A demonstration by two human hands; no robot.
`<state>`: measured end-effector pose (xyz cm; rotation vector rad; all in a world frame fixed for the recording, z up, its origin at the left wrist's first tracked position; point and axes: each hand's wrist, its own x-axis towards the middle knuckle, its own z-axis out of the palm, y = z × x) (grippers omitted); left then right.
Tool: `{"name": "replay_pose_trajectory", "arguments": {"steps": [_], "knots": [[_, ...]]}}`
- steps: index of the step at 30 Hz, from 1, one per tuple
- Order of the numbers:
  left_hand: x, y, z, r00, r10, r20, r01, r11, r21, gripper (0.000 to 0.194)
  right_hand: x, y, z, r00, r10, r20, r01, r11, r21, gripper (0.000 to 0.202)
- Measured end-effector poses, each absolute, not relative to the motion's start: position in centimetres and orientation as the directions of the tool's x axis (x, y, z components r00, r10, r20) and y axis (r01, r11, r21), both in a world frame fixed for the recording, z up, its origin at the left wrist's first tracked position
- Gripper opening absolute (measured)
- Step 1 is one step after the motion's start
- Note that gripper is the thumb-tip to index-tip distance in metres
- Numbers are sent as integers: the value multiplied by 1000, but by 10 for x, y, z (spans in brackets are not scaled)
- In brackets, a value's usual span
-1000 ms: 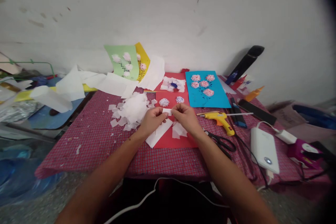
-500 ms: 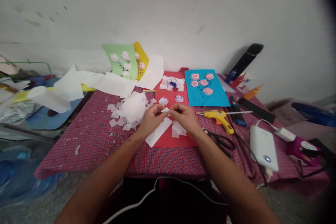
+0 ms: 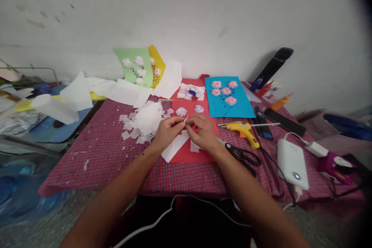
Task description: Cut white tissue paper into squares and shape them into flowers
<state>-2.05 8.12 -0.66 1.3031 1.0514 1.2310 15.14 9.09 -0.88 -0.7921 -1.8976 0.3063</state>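
Note:
A small white paper piece (image 3: 186, 117) stands up between my fingertips, pinched by my left hand (image 3: 168, 131) and my right hand (image 3: 202, 131), which meet over the red sheet (image 3: 192, 157). Under them lie a folded white paper strip (image 3: 173, 148) and a few thin white squares (image 3: 194, 147), partly hidden by my right hand. Two speckled paper flowers, one on the left (image 3: 181, 112) and one on the right (image 3: 198, 109), sit just beyond my fingers. Behind these is a crumpled white paper (image 3: 190, 92) with blue and red stains. Left of my hands is a pile of white paper squares (image 3: 148, 120).
A blue card with pink flowers (image 3: 229, 97) lies behind on the right. Nearer are a yellow glue gun (image 3: 242, 128), black scissors (image 3: 244, 155) and a white power bank (image 3: 292, 164). Green (image 3: 135, 66) and yellow (image 3: 157, 66) cards lean on the wall.
The white piece, flatter before, is now narrow and upright between my fingertips. My right fingers have curled in, and my right hand covers more of the loose squares.

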Motion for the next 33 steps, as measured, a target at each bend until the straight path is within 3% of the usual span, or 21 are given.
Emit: {"name": "replay_pose_trajectory", "arguments": {"steps": [17,33], "knots": [[-20,79,-1,138,981,133,-39,-129,991,12,151,90,-9,-279,728,626,464,673,-576,11],[-23,81,-8,177,974,141,-83,-128,988,18,154,92,-10,-305,706,639,436,700,-565,13]]}}
